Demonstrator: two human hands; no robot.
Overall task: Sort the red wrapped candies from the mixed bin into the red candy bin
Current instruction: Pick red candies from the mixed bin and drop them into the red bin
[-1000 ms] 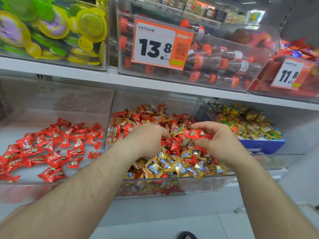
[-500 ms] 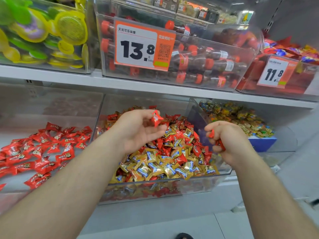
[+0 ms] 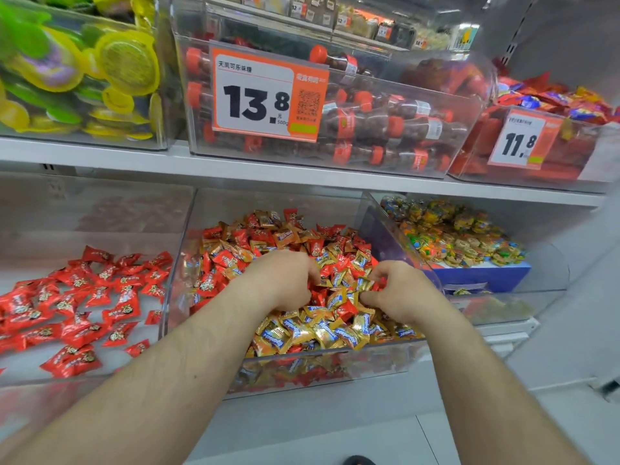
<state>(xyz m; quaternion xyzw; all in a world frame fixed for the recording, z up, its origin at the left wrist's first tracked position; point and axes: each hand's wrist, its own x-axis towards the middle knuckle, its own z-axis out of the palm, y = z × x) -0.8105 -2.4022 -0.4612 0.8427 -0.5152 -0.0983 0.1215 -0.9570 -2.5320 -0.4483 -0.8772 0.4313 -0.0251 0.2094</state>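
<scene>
The clear mixed bin in the middle of the lower shelf holds a heap of red wrapped candies and gold wrapped candies. Both hands are down in the heap, close together. My left hand has its fingers curled into the pile around a red candy. My right hand pinches red candies between thumb and curled fingers; what lies in either palm is hidden. To the left stands the red candy bin, with several red candies spread over its floor.
Right of the mixed bin, another clear bin holds multicoloured candies on a blue box. The shelf above hangs close over the bins and carries a bin of cola-bottle candies, a 13.8 price tag and yellow-green jellies.
Half a second ago both hands were lifted above the heap, each holding red candy. They have since dropped back into the pile, close together.
</scene>
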